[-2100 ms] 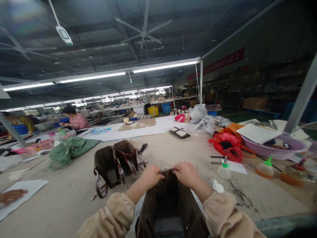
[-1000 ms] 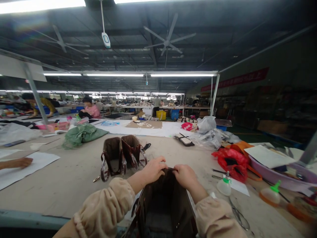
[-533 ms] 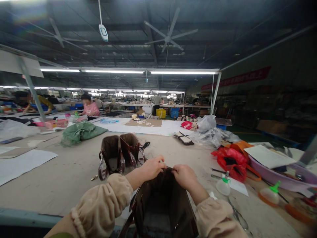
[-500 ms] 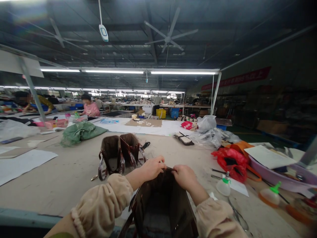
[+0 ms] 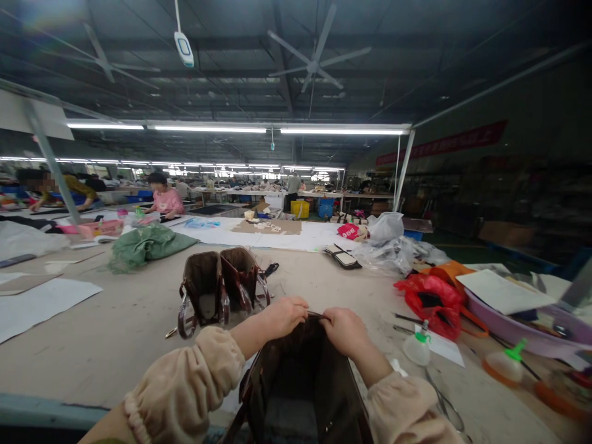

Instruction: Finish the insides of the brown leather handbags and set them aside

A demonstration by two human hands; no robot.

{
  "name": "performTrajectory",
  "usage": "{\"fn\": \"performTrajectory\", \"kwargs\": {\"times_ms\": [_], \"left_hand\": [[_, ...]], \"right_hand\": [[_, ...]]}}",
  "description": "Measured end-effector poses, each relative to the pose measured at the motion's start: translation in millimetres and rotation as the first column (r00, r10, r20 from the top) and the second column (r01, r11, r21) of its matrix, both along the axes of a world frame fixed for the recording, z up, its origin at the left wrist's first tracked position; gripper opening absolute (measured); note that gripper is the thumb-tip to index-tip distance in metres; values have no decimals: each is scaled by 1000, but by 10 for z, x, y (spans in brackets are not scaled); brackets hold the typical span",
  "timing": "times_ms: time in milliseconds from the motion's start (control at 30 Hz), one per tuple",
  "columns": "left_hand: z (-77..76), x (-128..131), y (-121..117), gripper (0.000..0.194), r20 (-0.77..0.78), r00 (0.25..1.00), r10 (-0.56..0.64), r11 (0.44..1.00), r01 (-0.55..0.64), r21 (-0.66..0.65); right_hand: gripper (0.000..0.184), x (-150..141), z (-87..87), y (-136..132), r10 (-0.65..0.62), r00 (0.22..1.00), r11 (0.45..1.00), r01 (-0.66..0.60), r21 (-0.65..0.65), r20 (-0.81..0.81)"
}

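Note:
A dark brown handbag (image 5: 296, 382) stands open-topped right in front of me, its inside facing up. My left hand (image 5: 287, 313) pinches the far rim of this bag from the left. On the same rim, a short way to the right, my right hand (image 5: 343, 330) grips with thumb and fingers closed. A thin strip of the edge shows between the two hands. Farther left on the table stand two similar brown handbags, one (image 5: 201, 287) beside the other (image 5: 241, 277), with handles that look wrapped in clear plastic.
On the right lie a red plastic bag (image 5: 430, 302), a lilac basin (image 5: 513, 333), a green-capped bottle (image 5: 417, 348) and scissors (image 5: 444, 398). A green plastic bag (image 5: 150, 243) lies at left. Beyond, a person in pink (image 5: 166, 200) works at another table.
My left hand has lowered slightly and lies flatter along the rim, level with the right. The view has shifted a little; both hands keep hold of the bag.

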State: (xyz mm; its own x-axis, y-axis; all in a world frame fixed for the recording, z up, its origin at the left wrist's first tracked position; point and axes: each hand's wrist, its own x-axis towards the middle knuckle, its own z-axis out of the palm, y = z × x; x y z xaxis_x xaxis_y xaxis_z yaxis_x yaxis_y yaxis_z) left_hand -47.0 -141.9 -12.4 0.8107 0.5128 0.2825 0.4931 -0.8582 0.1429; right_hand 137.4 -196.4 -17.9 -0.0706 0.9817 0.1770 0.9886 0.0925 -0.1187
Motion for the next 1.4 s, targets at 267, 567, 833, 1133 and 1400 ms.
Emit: {"fn": "performTrajectory", "kwargs": {"times_ms": [267,567,833,1133,1400], "left_hand": [[23,-19,24,22,-48,999,7,998,-5,55],[-49,83,51,13,146,970,192,977,-175,-123],[-113,116,54,15,168,943,288,955,-270,-124],[-89,133,53,16,95,952,291,955,-283,-94],[-133,134,82,14,100,956,277,960,-272,-60]], "right_hand": [[27,-18,16,22,-3,1000,999,3,-39,-2],[26,-13,27,15,7,1000,1000,-7,-7,-5],[28,2,-12,46,-10,999,1000,9,-27,-30],[30,9,22,48,-40,998,995,35,-97,-43],[33,21,16,52,-6,999,997,2,-77,-51]]}}
